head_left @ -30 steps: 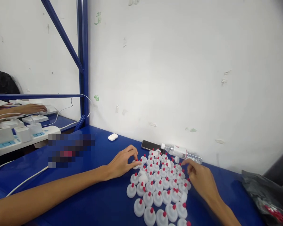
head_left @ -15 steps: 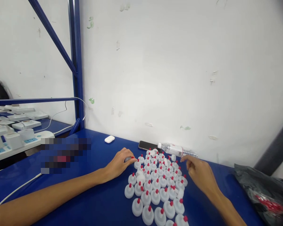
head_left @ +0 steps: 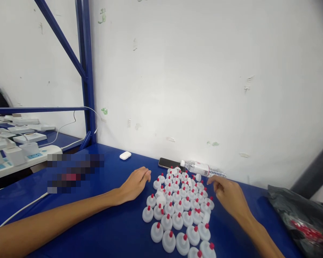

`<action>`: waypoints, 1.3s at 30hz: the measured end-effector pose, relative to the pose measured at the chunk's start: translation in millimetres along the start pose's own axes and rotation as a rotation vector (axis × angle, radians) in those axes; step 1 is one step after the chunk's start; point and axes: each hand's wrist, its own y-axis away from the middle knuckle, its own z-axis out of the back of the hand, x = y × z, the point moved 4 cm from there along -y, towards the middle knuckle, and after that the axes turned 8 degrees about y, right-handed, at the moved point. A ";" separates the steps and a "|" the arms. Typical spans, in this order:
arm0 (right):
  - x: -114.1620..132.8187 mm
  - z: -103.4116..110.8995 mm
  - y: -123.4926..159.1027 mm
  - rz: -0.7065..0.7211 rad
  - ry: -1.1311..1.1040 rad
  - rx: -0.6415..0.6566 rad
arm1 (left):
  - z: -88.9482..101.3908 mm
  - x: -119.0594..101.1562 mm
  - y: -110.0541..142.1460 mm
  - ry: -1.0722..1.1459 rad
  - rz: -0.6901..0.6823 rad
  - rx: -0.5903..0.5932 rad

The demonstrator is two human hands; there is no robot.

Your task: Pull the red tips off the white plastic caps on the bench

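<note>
Many small translucent white squeeze bottles with red tips [head_left: 177, 206] stand close together on the blue table [head_left: 110, 229], between my two hands. A few white pieces lie among them. At the far left edge of the group is my left hand [head_left: 137, 182], its fingers curled in and the thumb against them. Whatever it holds, if anything, is hidden. On the right side rests my right hand [head_left: 227, 195], with the index finger held out toward the bottles, apart from the thumb, and the other fingers loosely bent. Nothing shows in it.
A dark phone [head_left: 171, 163] and a clear plastic water bottle [head_left: 201, 168] lie along the wall. Left of them sits a white earbud case [head_left: 125, 155]. A grey plastic bag [head_left: 293, 211] is at right. A power strip [head_left: 44, 154] and a blue frame post [head_left: 87, 71] stand left.
My left hand has turned and curled further; the greyish piece seen at its fingertips before no longer shows. The right hand stays nearly still. The view has tilted slightly.
</note>
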 end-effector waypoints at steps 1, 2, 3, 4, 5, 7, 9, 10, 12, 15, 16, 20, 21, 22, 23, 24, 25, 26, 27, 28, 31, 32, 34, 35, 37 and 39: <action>0.0 -0.2 0.0 0.004 -0.001 0.002 | -0.7 0.2 0.2 -0.006 -0.004 0.009; -0.1 -0.5 0.1 0.007 -0.002 0.004 | -1.4 0.1 0.5 -0.013 -0.008 0.021; -0.2 -0.7 0.1 0.009 -0.003 0.007 | -2.1 -0.2 0.7 -0.020 -0.013 0.033; -0.4 -0.9 0.2 0.011 -0.005 0.009 | -2.6 -0.7 1.0 -0.028 -0.019 0.045; -0.5 -1.0 0.2 0.012 -0.007 0.011 | -3.1 -1.3 1.1 -0.037 -0.023 0.055; -0.7 -1.0 0.3 0.014 -0.010 0.013 | -3.3 -2.3 1.4 -0.051 -0.028 0.066; -0.5 -1.1 0.5 0.015 -0.010 0.017 | -2.8 -2.7 1.3 -0.063 -0.027 0.063; -0.4 -1.0 0.6 0.014 -0.009 0.020 | -2.5 -2.7 1.3 -0.067 -0.026 0.059; -0.2 -1.0 0.9 0.010 -0.008 0.025 | -1.8 -2.1 1.1 -0.074 -0.023 0.050; 0.1 -0.5 1.0 0.006 -0.009 0.028 | -1.3 -0.6 1.2 -0.078 -0.019 0.035; 0.2 -0.4 0.8 0.006 -0.009 0.029 | -1.2 -0.3 1.4 -0.075 -0.019 0.031; 1.5 -0.3 0.1 0.017 -0.013 0.033 | -0.1 -3.3 2.7 -0.041 -0.040 0.025; 1.8 -0.5 0.1 0.023 -0.015 0.035 | 0.6 -5.1 3.2 -0.031 -0.049 0.023; 2.2 -0.6 0.0 0.028 -0.017 0.036 | 1.4 -7.1 3.7 -0.022 -0.058 0.019; 2.5 -0.7 0.0 0.032 -0.018 0.038 | 2.4 -9.2 4.2 -0.016 -0.065 0.015; 2.7 -0.8 0.1 0.035 -0.018 0.038 | 3.3 -11.1 4.8 -0.013 -0.071 0.010; 2.8 -0.9 0.2 0.036 -0.018 0.039 | 4.0 -12.9 5.4 -0.013 -0.077 0.008; 2.9 -0.9 0.3 0.037 -0.017 0.040 | 4.4 -14.4 6.0 -0.015 -0.083 0.008; 3.0 -0.9 0.4 0.038 -0.016 0.040 | 4.6 -15.6 6.6 -0.018 -0.090 0.012; 3.0 -0.8 0.5 0.038 -0.016 0.039 | 4.4 -16.4 7.0 -0.024 -0.097 0.017; 3.0 -0.7 0.7 0.039 -0.018 0.038 | 2.6 -16.4 7.1 -0.055 -0.113 0.035; 3.0 -0.8 0.7 0.040 -0.019 0.038 | 1.8 -15.7 6.8 -0.070 -0.115 0.042; 2.7 -1.0 0.6 0.040 -0.022 0.039 | 0.2 -13.8 5.7 -0.101 -0.112 0.055; 2.6 -1.2 0.5 0.039 -0.023 0.040 | -0.4 -12.8 5.1 -0.117 -0.109 0.062; 2.6 -1.4 0.4 0.039 -0.024 0.043 | -1.3 -11.0 4.2 -0.144 -0.101 0.073; 2.7 -1.3 0.3 0.039 -0.025 0.041 | -1.7 -9.1 3.5 -0.161 -0.092 0.079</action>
